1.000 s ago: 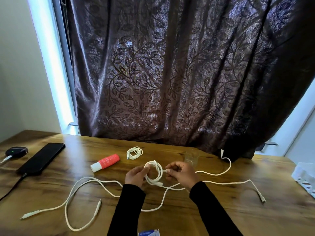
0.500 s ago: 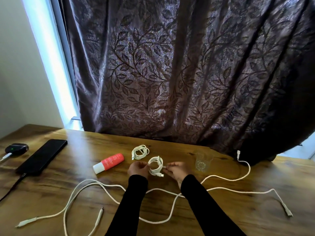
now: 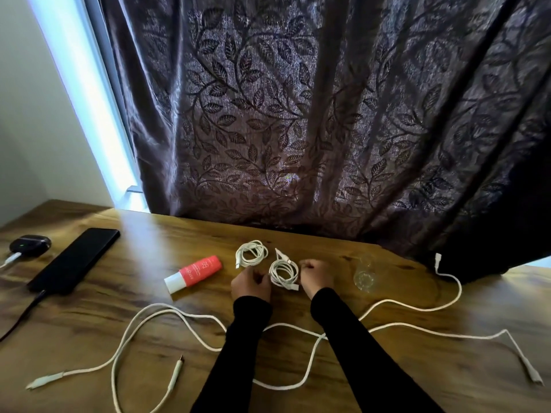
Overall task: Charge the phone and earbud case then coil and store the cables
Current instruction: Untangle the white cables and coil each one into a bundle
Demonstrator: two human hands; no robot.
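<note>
Setting down a freshly wound coil (image 3: 283, 273) on the surface (image 3: 387, 368), I have my left hand (image 3: 250, 285) and right hand (image 3: 316, 277) both curled, pinching its sides. Next I judge: release, then gather the loose cables (image 3: 167, 315).

Loose cables (image 3: 190, 318) across near table (image 3: 387, 391); tube (image 3: 193, 274), glass (image 3: 365, 277) flanking centre

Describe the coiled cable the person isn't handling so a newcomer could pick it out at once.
On the wooden table, look just right of the red tube. A small white coil lies there alone, nearer the curtain; the similar coil beside it sits between both hands.
</note>
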